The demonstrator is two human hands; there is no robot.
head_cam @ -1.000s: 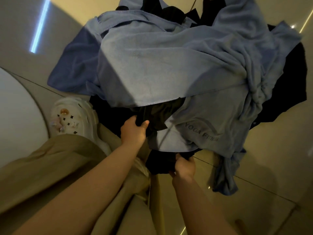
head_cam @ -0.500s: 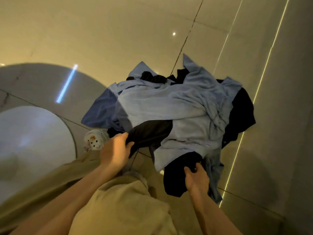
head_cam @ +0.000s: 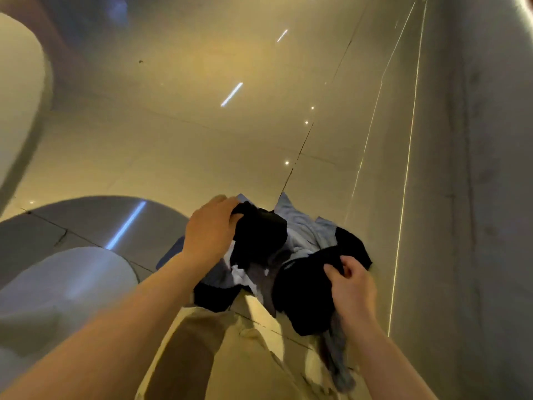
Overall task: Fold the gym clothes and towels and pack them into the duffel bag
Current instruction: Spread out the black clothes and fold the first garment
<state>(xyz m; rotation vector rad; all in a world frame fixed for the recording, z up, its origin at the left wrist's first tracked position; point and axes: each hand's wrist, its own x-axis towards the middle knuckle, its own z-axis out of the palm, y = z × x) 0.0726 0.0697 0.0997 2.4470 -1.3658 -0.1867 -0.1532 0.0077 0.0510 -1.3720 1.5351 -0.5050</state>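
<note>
Above the floor (head_cam: 202, 125), my left hand (head_cam: 212, 226) grips the black garment (head_cam: 259, 235) at its far end, my right hand (head_cam: 353, 287) pinching its near end; long axis runs between them.

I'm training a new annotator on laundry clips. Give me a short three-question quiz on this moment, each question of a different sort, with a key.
1. True or false: the left hand grips black cloth.
2. Multiple choice: what does the right hand hold? A) a white shoe B) a black garment C) nothing
3. Fill in: the pile under the hands mixes black pieces with light ____ towels.

Key
1. True: its fingers curl over the black cloth at the top of the pile.
2. B: fingers and thumb pinch the dark fabric.
3. Blue.
</note>
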